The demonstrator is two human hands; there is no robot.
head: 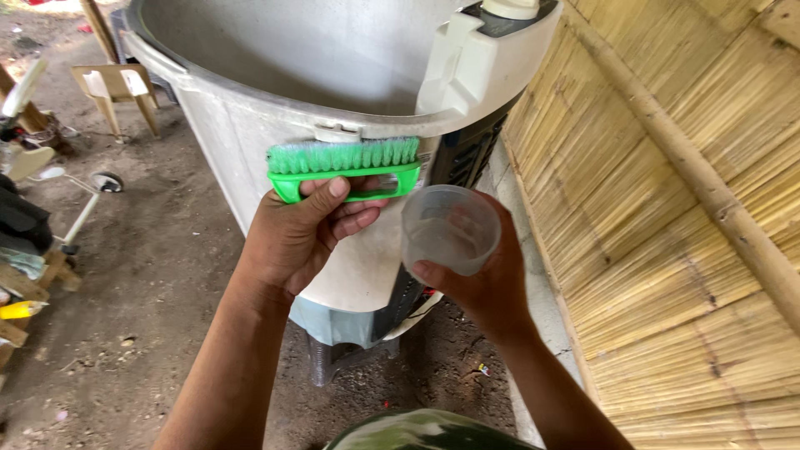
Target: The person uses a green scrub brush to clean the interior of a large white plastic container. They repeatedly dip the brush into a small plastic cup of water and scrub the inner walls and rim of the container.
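Note:
My left hand [296, 237] grips a bright green scrubbing brush [343, 169] by its loop handle, bristles pointing up against the outer rim of a large white plastic washing tub [242, 125]. My right hand [483, 287] holds a small clear plastic cup [450, 229] just right of the brush, beside the tub's side. The cup's mouth faces me and looks close to empty. The tub's grey inside [317, 42] shows no items.
A bamboo slat wall [667, 208] with a thick pole [717, 192] runs along the right. Bare dirt floor [150, 275] lies to the left, with a small wooden stool [117, 87] and assorted clutter [33, 225] at the far left. The tub stands on a dark base [342, 354].

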